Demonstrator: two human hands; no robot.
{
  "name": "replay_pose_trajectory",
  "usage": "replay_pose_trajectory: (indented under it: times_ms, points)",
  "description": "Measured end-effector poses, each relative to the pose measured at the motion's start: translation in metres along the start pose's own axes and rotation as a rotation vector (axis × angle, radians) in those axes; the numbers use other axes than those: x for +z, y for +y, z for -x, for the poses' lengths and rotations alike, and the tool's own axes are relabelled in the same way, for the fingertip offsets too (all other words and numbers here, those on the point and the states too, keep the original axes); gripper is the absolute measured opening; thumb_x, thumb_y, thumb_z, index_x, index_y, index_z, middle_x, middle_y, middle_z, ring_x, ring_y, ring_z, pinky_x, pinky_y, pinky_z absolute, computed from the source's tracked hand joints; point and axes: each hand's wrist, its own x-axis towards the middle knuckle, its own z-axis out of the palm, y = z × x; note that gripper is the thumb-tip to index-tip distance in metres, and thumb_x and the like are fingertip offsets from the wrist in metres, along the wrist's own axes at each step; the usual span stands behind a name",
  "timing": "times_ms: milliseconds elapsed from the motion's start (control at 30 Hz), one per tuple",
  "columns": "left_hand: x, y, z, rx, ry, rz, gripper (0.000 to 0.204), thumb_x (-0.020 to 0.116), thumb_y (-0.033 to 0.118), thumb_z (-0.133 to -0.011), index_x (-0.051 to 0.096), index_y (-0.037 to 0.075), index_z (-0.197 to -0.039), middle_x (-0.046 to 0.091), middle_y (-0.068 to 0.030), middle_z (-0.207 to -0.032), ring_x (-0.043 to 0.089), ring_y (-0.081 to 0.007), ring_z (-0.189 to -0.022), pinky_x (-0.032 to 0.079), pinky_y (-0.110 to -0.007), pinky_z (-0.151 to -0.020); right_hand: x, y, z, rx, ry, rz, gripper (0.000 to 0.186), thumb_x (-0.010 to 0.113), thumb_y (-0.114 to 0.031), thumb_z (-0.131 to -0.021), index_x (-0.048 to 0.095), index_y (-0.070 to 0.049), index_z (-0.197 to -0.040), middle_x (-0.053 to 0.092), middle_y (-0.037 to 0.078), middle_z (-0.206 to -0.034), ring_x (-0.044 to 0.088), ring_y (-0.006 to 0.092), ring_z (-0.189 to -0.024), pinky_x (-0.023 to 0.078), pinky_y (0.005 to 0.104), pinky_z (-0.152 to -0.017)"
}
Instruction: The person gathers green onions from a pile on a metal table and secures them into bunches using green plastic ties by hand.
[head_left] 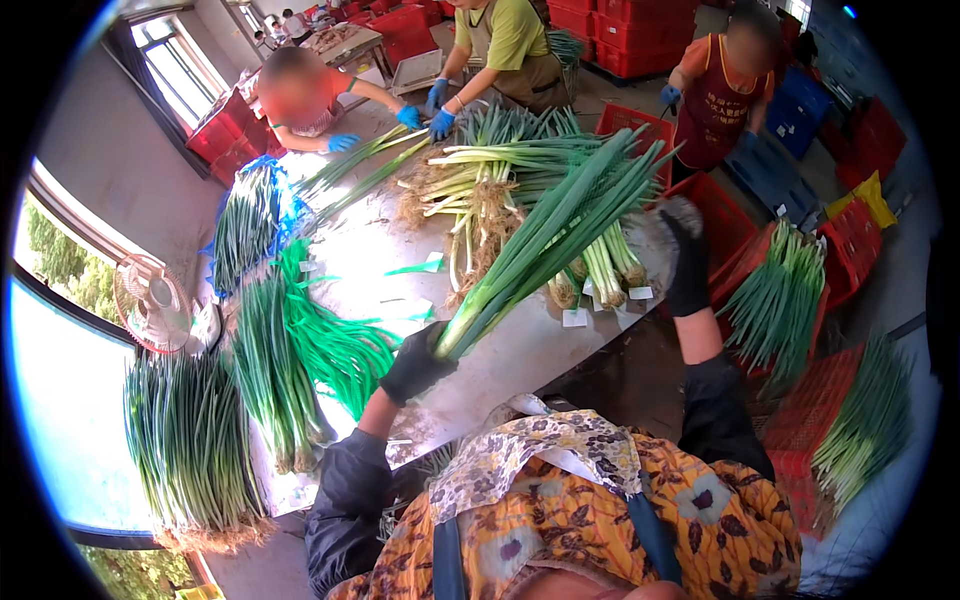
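My left hand (415,365), in a dark glove, is closed around the pale lower end of a large bunch of green onions (550,240). Its long green leaves slant up and away to the right over the table. My right hand (686,265), gloved too, is raised by the table's right edge, apart from the bunch's stalks. Its fingers look stretched out, with nothing visible in them. Beneath the held leaves lie smaller tagged bunches (608,268), roots toward me. Loose green onions with shaggy roots (485,190) are heaped farther back. Green plastic strips (345,350) spread left of my left hand.
More bunches (190,440) line the table's (370,270) left side beside a fan (152,300). Across it, co-workers' blue-gloved hands (440,122) handle stalks; another person (722,95) stands at right. Red crates (800,420) and green onions (775,300) stand to my right.
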Motion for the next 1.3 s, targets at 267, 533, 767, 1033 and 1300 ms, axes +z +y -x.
replay_pose_trajectory:
  times_ms: [267,533,767,1033,1300]
  points:
    - [0.017,-0.002,0.002,0.042,-0.126,0.030,0.057,0.074,0.012,-0.064,0.057,0.003,-0.118,0.066,-0.0167,-0.097,0.065,-0.0273,-0.087,0.050,-0.036,-0.079,-0.044,-0.045,-0.043,-0.493,-0.223,1.018,0.033,0.054,0.000,-0.082,0.058,0.000,-0.115,0.062,0.015,-0.113,0.060,0.0235,-0.106,0.046,0.0324,-0.092]
    - [0.021,-0.006,0.007,0.041,-0.266,0.009,0.060,0.076,0.013,-0.064,0.056,0.001,-0.120,0.066,-0.0168,-0.099,0.063,-0.0235,-0.089,0.049,-0.034,-0.083,-0.055,-0.028,-0.056,0.271,-0.733,0.743,0.016,0.059,-0.003,-0.077,0.064,-0.001,-0.092,0.067,0.013,-0.093,0.066,0.0237,-0.087,0.052,0.0349,-0.077]
    - [0.028,-0.003,0.004,-0.003,-0.364,0.083,0.059,0.079,0.012,-0.066,0.057,0.002,-0.119,0.067,-0.0099,-0.095,0.060,-0.0145,-0.084,0.049,-0.031,-0.082,-0.049,-0.019,0.011,0.092,-1.293,0.451,0.025,0.057,-0.004,-0.086,0.060,0.004,-0.109,0.065,0.011,-0.106,0.064,0.0206,-0.093,0.051,0.0305,-0.080]
    - [0.038,-0.001,0.008,-0.018,-0.505,0.189,0.058,0.078,0.009,-0.070,0.055,0.002,-0.123,0.066,-0.0058,-0.093,0.058,-0.0092,-0.082,0.051,-0.029,-0.076,-0.044,0.014,0.056,0.937,-0.837,0.009,0.030,0.046,-0.018,-0.097,0.053,0.001,-0.119,0.063,0.014,-0.105,0.065,0.0228,-0.084,0.054,0.0324,-0.068]
    - [0.043,0.003,0.010,-0.048,-0.522,0.173,0.057,0.077,0.011,-0.070,0.055,0.001,-0.122,0.066,-0.0066,-0.093,0.057,-0.0109,-0.082,0.051,-0.030,-0.077,-0.046,0.030,0.065,0.859,-0.821,-0.038,0.025,0.045,-0.012,-0.096,0.055,-0.001,-0.116,0.065,0.009,-0.102,0.065,0.0160,-0.078,0.051,0.0240,-0.059]
